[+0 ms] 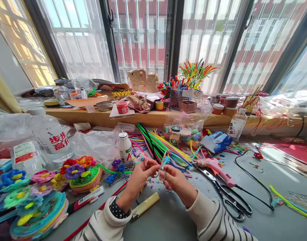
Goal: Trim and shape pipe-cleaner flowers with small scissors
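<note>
My right hand (175,179) is closed around small metal scissors (163,160), whose blades point up and whose finger loops sit by my thumb. Behind the blades shows a light-blue fuzzy piece (166,159). My left hand (140,174) is closed too, thumb and fingers pinched beside the scissors' loops; a bit of light-blue fuzzy stem (139,160) shows at its fingertips. What exactly the left pinch grips is partly hidden. Below the hands lies a pale yellow lighter (146,205). Small coloured trimmings dot the grey table (168,217).
Pipe-cleaner flowers (22,201) on coiled bases crowd the left. A pink glue gun (220,170) and large black-handled scissors (223,192) lie at right, with a black cord. Bundled pipe cleaners (153,144), a white bottle (124,147) and a glass jar (174,135) stand beyond.
</note>
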`<state>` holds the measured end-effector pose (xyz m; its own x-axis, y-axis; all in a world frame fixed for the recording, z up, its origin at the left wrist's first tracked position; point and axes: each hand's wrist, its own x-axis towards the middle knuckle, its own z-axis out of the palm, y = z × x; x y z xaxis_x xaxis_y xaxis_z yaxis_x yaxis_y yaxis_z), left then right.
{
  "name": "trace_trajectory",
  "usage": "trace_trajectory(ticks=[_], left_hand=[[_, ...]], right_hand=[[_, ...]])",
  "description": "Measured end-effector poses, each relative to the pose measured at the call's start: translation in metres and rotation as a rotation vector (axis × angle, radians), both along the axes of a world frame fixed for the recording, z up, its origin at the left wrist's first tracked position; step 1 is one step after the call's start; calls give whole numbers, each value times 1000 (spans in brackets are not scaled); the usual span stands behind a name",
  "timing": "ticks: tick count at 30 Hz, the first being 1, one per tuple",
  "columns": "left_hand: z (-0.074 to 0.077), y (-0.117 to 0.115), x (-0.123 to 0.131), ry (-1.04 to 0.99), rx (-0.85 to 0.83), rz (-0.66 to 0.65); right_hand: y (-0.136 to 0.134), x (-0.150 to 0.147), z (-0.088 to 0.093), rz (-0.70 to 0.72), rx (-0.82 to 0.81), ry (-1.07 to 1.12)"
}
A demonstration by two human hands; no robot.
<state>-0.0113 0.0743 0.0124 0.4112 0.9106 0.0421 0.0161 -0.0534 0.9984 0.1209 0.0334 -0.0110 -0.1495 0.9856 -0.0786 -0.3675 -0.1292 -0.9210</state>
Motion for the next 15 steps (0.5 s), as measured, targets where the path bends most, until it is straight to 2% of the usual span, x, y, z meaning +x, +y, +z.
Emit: trace_trajectory(ticks=[3, 7, 10, 15], left_hand=[[-1, 0, 0, 7, 14, -27], [-2, 1, -1, 13, 20, 41], [-3, 2, -3, -27, -4, 89], [-4, 1, -2, -26, -26, 89]], right_hand=[[-1, 3, 3, -9, -73, 157], [1, 8, 5, -1, -127, 306], [3, 7, 2, 11, -113, 326], [1, 0, -2, 18, -78, 259]])
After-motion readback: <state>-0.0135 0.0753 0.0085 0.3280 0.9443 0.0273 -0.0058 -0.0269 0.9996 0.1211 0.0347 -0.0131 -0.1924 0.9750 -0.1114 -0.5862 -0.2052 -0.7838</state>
